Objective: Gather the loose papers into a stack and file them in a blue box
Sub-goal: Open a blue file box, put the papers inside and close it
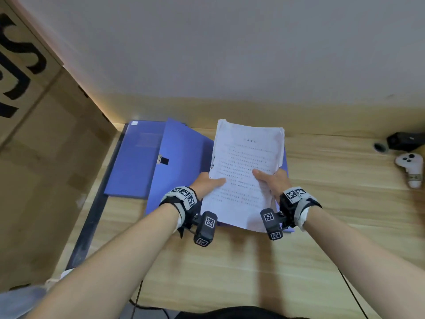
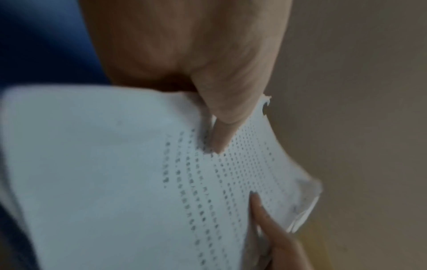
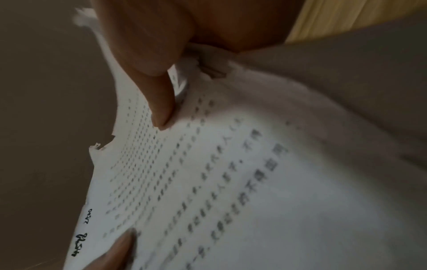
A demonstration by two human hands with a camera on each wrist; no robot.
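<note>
A stack of white printed papers (image 1: 246, 171) is held up, tilted, above the open blue file box (image 1: 184, 162) that lies flat on the wooden desk. My left hand (image 1: 210, 183) grips the stack's left edge, thumb on top. My right hand (image 1: 270, 180) grips the right edge, thumb on the printed face. In the left wrist view the papers (image 2: 115, 173) fill the frame and my left thumb (image 2: 221, 127) presses on them. The right wrist view shows the papers (image 3: 242, 182) bent under my right thumb (image 3: 159, 102). The fingers beneath the stack are hidden.
A large cardboard box (image 1: 46, 157) stands at the left, beside the desk. The blue box's lid (image 1: 135, 157) lies open to the left. At the far right lie a white controller (image 1: 411, 168) and a black device (image 1: 404, 140). A wall rises behind the desk (image 1: 345, 226).
</note>
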